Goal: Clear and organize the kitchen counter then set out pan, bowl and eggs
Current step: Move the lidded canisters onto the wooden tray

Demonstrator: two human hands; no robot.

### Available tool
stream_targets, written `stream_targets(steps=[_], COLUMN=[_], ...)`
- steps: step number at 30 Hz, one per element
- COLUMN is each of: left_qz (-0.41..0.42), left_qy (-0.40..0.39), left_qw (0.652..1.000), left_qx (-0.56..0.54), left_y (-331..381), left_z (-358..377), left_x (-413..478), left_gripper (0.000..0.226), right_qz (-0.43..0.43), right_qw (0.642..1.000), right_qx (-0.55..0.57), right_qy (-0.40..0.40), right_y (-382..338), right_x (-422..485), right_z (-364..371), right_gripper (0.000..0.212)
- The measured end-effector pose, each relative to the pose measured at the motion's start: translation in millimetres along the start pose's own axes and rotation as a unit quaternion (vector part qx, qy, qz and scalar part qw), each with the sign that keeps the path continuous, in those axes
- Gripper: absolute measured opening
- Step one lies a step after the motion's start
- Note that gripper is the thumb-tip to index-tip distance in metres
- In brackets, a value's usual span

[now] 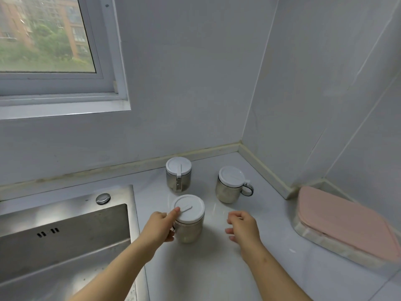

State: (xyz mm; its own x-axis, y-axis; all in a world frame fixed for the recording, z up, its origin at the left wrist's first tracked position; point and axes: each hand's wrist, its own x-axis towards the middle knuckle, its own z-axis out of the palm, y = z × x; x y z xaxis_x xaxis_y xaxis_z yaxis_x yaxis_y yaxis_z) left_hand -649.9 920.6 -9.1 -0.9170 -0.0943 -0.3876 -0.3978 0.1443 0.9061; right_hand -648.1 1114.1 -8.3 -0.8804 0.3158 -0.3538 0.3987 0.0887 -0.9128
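Pale grey counter [208, 268]: left hand [159, 228] pinches the nearest white-lidded steel canister [189, 220] near the steel sink's [65, 233] edge, right hand [244, 228] loosely curled, empty; a thumb-on-lid hold could tip it.

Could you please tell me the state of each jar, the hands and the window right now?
Near jar: lidded, upright, held by left hand.
Back jar: lidded, upright, untouched.
Right jar: lidded, upright, untouched.
Right hand: empty, loosely curled.
Window: shut.
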Motion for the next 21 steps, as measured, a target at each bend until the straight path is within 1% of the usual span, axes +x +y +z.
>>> stream_targets(steps=[3, 5, 6, 8, 10, 12, 14, 18, 21], left_qz=[0.013, 0.019, 0.022, 0.029, 0.021, 0.009, -0.001, -0.021, -0.035], left_qy=[0.018, 0.035, 0.043, 0.052, 0.054, 0.053, 0.046, 0.023, -0.016], left_qw=[1.000, 0.999, 0.999, 0.998, 0.998, 0.998, 0.999, 0.999, 0.999], left_qx=[-0.022, -0.029, -0.025, -0.008, 0.004, 0.016, 0.029, 0.016, -0.010], left_y=[-2, -2, -2, -3, -3, -3, -2, 5, 7], left_z=[12, 19, 21, 25, 27, 27, 27, 25, 21], left_x=[7, 12, 15, 19, 22, 25, 24, 19, 15], left_gripper=[0.039, 0.038, 0.038, 0.037, 0.040, 0.044, 0.043, 0.037, 0.030], right_qz=[-0.032, -0.055, -0.066, -0.084, -0.095, -0.090, -0.071, -0.052, -0.045], right_qw=[0.998, 0.994, 0.991, 0.985, 0.980, 0.980, 0.984, 0.991, 0.994], right_qx=[-0.012, -0.028, -0.038, -0.077, -0.133, -0.163, -0.162, -0.118, -0.080], right_qy=[0.056, 0.094, 0.111, 0.131, 0.116, 0.073, 0.037, 0.048, 0.052], right_y=[-12, -19, -23, -31, -39, -45, -47, -46, -47], right_x=[19, 31, 35, 43, 53, 65, 72, 78, 76], right_z=[-5, -8, -9, -10, -10, -7, -5, -6, -7], right_gripper=[0.018, 0.009, 0.010, 0.035, 0.053, 0.059, 0.055, 0.053, 0.046])
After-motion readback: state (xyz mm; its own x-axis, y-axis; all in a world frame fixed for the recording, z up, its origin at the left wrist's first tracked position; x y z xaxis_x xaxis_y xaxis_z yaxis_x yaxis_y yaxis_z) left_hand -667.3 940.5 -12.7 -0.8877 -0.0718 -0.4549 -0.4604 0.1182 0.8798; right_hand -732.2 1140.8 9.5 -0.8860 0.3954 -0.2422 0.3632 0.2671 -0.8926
